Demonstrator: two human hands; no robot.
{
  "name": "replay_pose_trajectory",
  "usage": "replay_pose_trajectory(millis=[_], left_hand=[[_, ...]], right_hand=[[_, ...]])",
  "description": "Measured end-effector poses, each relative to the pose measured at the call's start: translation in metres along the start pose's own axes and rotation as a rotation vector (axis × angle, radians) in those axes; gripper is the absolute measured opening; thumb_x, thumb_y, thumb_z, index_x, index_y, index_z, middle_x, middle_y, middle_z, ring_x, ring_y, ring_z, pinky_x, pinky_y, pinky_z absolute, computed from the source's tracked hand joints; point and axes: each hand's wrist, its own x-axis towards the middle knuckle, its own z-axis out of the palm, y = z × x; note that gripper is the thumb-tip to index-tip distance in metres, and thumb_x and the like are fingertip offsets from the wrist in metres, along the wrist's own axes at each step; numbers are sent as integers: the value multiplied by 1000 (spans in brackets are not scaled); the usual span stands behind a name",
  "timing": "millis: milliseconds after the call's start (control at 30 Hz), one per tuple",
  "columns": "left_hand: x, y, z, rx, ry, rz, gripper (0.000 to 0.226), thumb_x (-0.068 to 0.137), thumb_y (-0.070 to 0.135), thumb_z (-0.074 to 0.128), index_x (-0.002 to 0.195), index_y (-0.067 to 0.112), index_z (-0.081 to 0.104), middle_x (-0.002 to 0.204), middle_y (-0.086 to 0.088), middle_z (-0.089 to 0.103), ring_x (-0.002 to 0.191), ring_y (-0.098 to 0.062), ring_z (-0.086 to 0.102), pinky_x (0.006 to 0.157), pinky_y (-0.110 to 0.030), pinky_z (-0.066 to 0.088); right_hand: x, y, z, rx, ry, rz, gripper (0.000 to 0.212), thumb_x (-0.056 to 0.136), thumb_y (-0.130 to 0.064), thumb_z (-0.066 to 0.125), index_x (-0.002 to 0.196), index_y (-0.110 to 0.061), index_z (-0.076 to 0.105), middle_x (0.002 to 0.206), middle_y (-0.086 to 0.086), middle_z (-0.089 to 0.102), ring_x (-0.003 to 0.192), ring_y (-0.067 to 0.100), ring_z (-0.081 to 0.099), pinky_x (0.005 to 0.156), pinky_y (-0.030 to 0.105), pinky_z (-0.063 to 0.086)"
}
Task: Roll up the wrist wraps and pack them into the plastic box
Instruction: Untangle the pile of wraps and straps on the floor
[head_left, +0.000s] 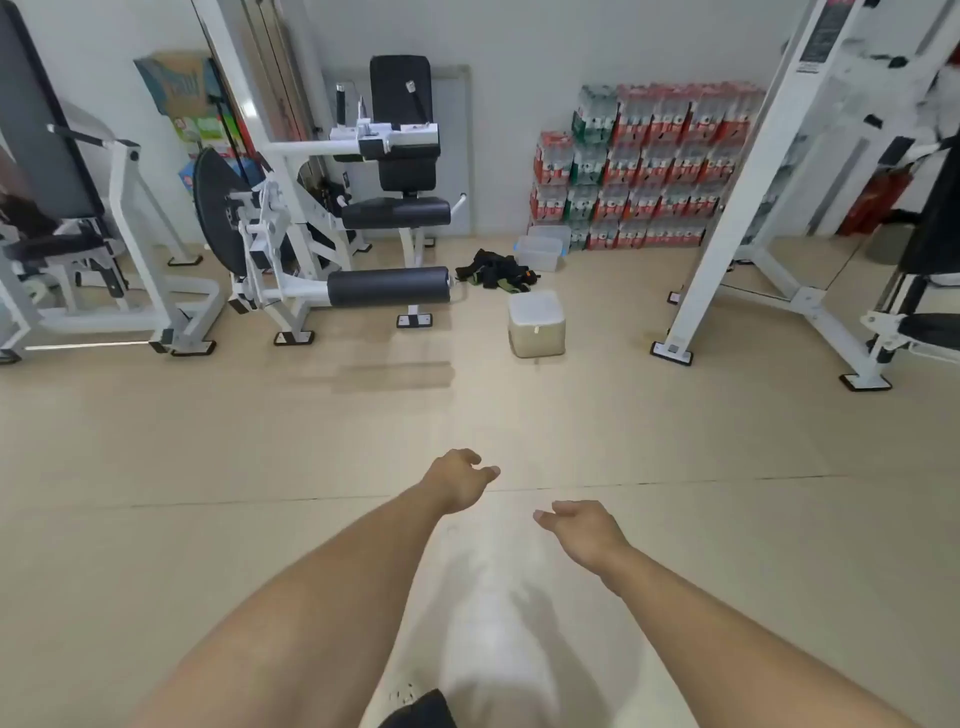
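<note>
A heap of black and olive wrist wraps (493, 270) lies on the beige floor far ahead. Just right of it stands a clear plastic box (540, 252) with blue clips. My left hand (460, 480) and my right hand (579, 525) hang in the air low in the view, well short of the wraps. Both hold nothing, with their fingers loosely curled.
A pale square stool (536, 323) stands in front of the wraps. A white gym machine with black pads (363, 218) is on the left, a white rack frame (737, 208) on the right. Stacked bottle packs (649, 166) line the back wall.
</note>
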Motion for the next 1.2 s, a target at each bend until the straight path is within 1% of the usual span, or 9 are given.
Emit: replay_pose_trajectory(millis=[200,267,367,467,633,733,967,1100,1200], left_hand=[[48,-26,-21,-168,8,-71,53,100,42,57,144,12,53,146,-4,55,136,-25,48,110,-32,38],[73,-33,-43,-204,20,-70,50,101,40,57,142,11,56,143,-3,57,135,-24,49,111,-31,38],[117,-49,-82,-233,31,-66,44,101,38,57,136,11,61,132,-2,62,126,-22,54,108,-30,41],[160,-72,-123,-227,16,-96,41,100,38,58,132,12,64,136,-3,62,126,-24,55,105,-30,43],[223,-102,-173,-131,-12,-141,42,100,39,57,129,10,65,130,-6,65,123,-27,57,103,-33,46],[255,-103,-190,-103,-74,-153,46,99,40,58,135,11,61,134,-6,63,128,-26,54,108,-35,43],[358,-64,-224,-6,-141,-115,48,100,42,56,140,14,58,143,-3,56,133,-24,50,111,-35,40],[427,-15,-251,25,-126,-77,47,100,42,56,137,13,59,142,-2,57,131,-24,52,111,-36,41],[481,32,-278,38,-107,-79,49,100,42,56,137,10,60,142,-4,57,131,-26,52,110,-34,42]], right_hand=[[56,-29,25,-25,-52,56,72,88,-41,77,147,-10,51,155,-1,48,144,19,44,113,30,35],[81,-53,37,-23,-47,59,73,88,-42,77,148,-11,50,155,-1,48,144,18,44,115,30,35],[124,-90,59,-30,-14,59,69,90,-42,75,147,-12,52,154,-1,51,144,18,44,117,30,34],[159,-125,81,-41,-4,91,65,92,-41,73,147,-13,54,152,-1,52,143,18,46,117,30,34],[207,-171,105,-40,-21,121,62,95,-41,68,149,-15,51,154,-2,50,143,17,46,114,27,33],[235,-193,111,-34,-53,150,63,96,-40,67,151,-15,48,155,-3,48,142,17,46,112,25,33],[330,-231,95,-30,-54,180,65,96,-40,66,152,-13,46,158,-1,45,145,18,43,112,25,33],[392,-261,67,-16,-63,161,65,97,-40,65,153,-14,44,157,-1,45,144,18,43,113,26,32],[443,-285,32,-90,-108,150,66,97,-43,64,154,-16,43,157,-2,46,143,17,45,115,27,33]])
